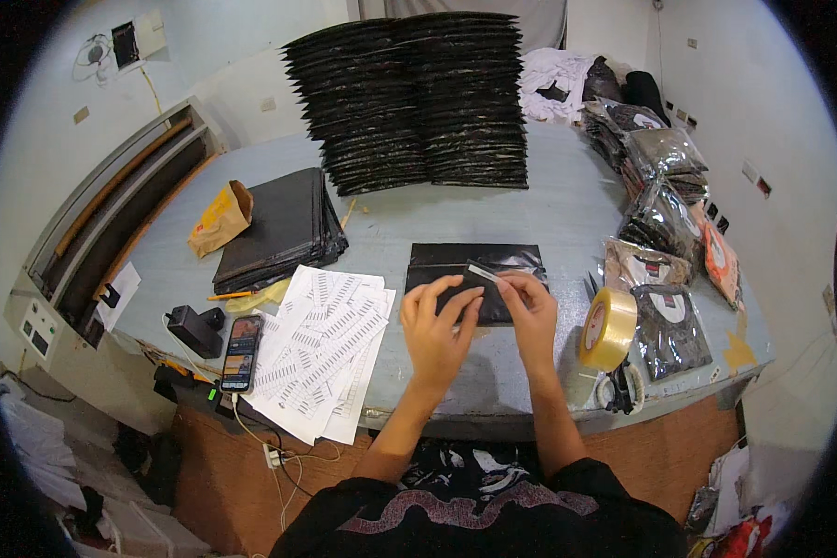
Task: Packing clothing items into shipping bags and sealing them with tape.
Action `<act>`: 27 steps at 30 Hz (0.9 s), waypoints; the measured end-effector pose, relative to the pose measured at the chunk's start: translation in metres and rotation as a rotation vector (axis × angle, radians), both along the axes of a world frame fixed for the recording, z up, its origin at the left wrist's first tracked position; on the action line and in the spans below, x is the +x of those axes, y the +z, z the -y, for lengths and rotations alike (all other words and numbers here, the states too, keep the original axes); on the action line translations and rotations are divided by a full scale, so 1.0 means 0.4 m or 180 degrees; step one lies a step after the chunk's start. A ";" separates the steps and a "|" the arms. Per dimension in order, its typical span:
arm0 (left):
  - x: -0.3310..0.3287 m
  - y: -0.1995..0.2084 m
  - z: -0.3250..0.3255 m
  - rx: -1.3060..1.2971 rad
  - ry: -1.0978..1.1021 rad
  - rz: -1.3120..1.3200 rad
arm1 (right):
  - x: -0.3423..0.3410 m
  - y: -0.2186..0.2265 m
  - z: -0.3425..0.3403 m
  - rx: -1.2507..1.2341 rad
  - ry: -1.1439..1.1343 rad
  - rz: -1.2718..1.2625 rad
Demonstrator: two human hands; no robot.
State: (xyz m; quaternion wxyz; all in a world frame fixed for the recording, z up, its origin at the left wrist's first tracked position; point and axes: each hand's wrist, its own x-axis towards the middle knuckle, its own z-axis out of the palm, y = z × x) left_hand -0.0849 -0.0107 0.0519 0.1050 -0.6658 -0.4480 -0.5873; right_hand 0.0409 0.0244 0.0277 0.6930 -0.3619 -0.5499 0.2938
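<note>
White strip (pixel 483 272) sits between 2 hands (pixel 439 327) over black pouch (pixel 474 253).

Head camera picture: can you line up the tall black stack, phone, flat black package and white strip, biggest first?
1. Tall black stack
2. Flat black package, partly hidden
3. Phone
4. White strip

We have passage behind the black pouch (pixel 474 253), papers (pixel 321 349) blocking its left, tape roll (pixel 612 327) its right, tall stack (pixel 418 102) beyond
</note>
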 end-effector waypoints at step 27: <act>-0.055 -0.016 0.088 -0.1193 -0.0949 0.0681 | -0.017 0.043 0.170 0.1006 -0.0928 0.1408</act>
